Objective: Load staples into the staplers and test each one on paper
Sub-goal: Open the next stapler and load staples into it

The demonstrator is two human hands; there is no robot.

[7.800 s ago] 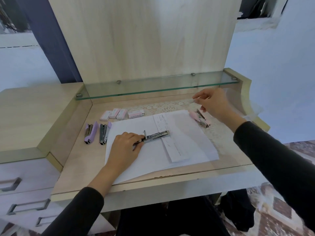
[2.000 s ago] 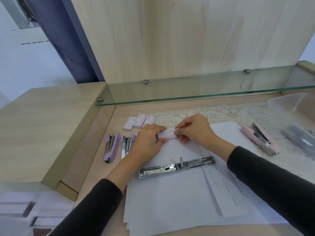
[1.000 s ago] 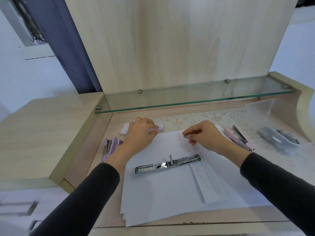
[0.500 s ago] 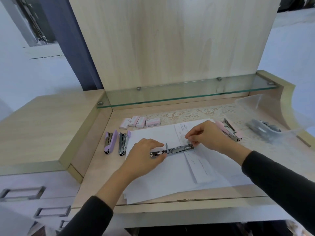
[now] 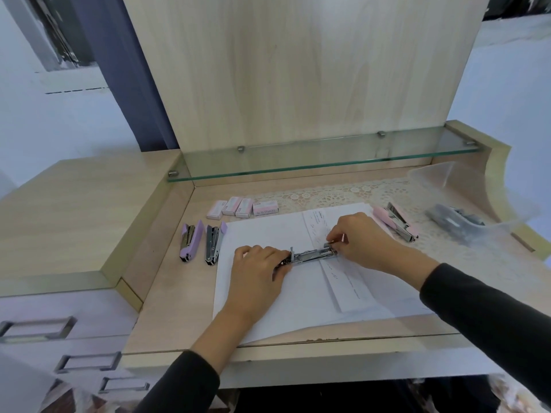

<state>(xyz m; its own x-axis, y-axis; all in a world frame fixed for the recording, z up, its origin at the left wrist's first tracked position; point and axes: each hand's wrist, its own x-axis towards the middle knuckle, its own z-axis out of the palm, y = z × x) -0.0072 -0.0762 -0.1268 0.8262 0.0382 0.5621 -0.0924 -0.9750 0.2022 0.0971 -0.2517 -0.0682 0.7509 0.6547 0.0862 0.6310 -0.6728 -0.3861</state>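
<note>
desk (image 5: pixel 179 293): four staple boxes (image 5: pixel 243 207), two purple staplers (image 5: pixel 190 239), one pink stapler (image 5: pixel 393 222); left hand (image 5: pixel 256 269), right hand (image 5: pixel 360 239) pinch open stapler (image 5: pixel 313 254).

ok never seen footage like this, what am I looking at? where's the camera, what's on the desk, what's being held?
There is no robot here. A person works with bare hands, and the one picture comes from a wide-angle camera worn on their head, looking down, which is why the edges bend.

On the desk lies paper, and on it a stapler opened out flat. The left hand holds its left end. The right hand pinches a small metal strip, probably staples, at the other end.

Behind the paper sit four staple boxes. To its left lie a purple stapler and a silver-purple stapler. To its right are a pink stapler and a clear bag holding something grey.
</note>
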